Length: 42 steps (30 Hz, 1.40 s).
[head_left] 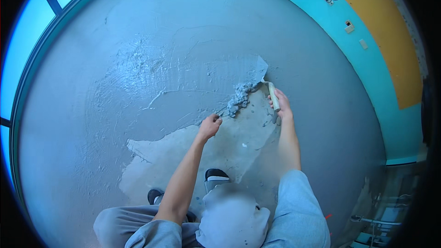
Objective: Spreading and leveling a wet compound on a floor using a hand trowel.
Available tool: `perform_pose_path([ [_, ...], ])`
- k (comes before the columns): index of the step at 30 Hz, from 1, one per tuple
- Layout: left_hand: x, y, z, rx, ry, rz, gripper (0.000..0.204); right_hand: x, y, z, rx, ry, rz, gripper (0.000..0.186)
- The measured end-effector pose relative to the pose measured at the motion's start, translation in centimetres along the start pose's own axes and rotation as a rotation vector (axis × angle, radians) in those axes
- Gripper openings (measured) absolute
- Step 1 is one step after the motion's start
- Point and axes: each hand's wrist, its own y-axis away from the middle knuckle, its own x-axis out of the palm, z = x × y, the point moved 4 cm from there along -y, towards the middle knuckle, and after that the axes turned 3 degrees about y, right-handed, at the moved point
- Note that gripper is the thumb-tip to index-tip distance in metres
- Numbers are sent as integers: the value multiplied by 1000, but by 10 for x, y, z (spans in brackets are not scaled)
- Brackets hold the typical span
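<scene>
My right hand (282, 103) is closed on the pale handle of a trowel (261, 67), whose flat blade rests at the top edge of a lumpy pile of wet grey compound (239, 100) on the floor. My left hand (210, 125) is closed around a thin dark tool at the lower left of that pile; its shape is mostly hidden. Between and below my hands lies a paler, uncoated patch (172, 149) with ragged edges, surrounded by smooth and streaked grey coating (138, 73).
My sandalled feet (216, 179) are on the pale patch below me. A turquoise and orange wall (372, 64) with outlets and a hanging cord curves along the right. Bright framed panes (16, 50) run along the left. Metal pipes or rails (381, 220) show at the lower right.
</scene>
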Motion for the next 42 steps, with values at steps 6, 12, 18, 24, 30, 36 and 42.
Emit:
perform_pose_path([
  [6,-4,7,4,-5,-17,-27,44,-11,29,16,-84,72,-136,38],
  [12,5,5,7,31,-76,17,42,-38,6,72,-706,1495,-405,42],
  [18,-7,18,-3,45,-135,11,40,-33,-38,81,-229,1752,-579,32],
  [24,-36,23,-15,63,-207,60,37,-16,-37,36,-139,1807,-364,28],
  [30,-146,-27,-98,304,-542,-14,31,28,38,-30,-295,1753,-196,28],
  [36,-209,-9,-200,338,-749,-220,33,67,131,-74,-395,1742,-108,29],
  [42,-256,18,-161,57,-615,-63,36,111,217,-90,-369,1723,-26,37],
])
